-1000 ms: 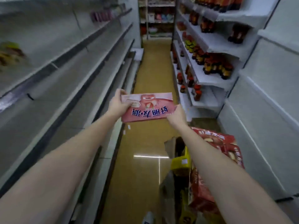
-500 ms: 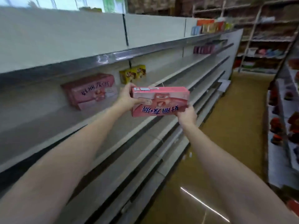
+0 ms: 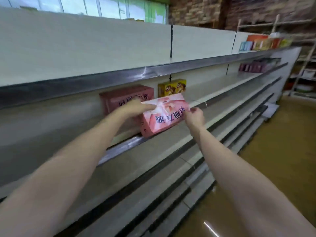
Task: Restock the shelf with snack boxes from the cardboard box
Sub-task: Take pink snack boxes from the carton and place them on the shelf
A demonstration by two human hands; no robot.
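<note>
A pink snack box (image 3: 164, 117) with blue lettering leans tilted on the front edge of the second shelf (image 3: 213, 98). My left hand (image 3: 136, 106) lies on its upper left corner with the fingers stretched over the top. My right hand (image 3: 194, 116) grips the box's right end with curled fingers. Right behind it stands another pink snack box (image 3: 126, 96) of the same kind, upright against the shelf's back wall. The cardboard box is out of view.
A yellow snack box (image 3: 171, 87) stands to the right of the pink ones. Purple packs (image 3: 256, 65) sit far along the same shelf and coloured boxes (image 3: 263, 42) on the top shelf. Lower shelves (image 3: 171, 161) jut out below my arms. The brown aisle floor (image 3: 282, 151) lies on the right.
I turned from the aisle to the shelf on the left. Both hands carried the pink box up and forward until it came down tilted on the shelf edge, in front of the other pink box.
</note>
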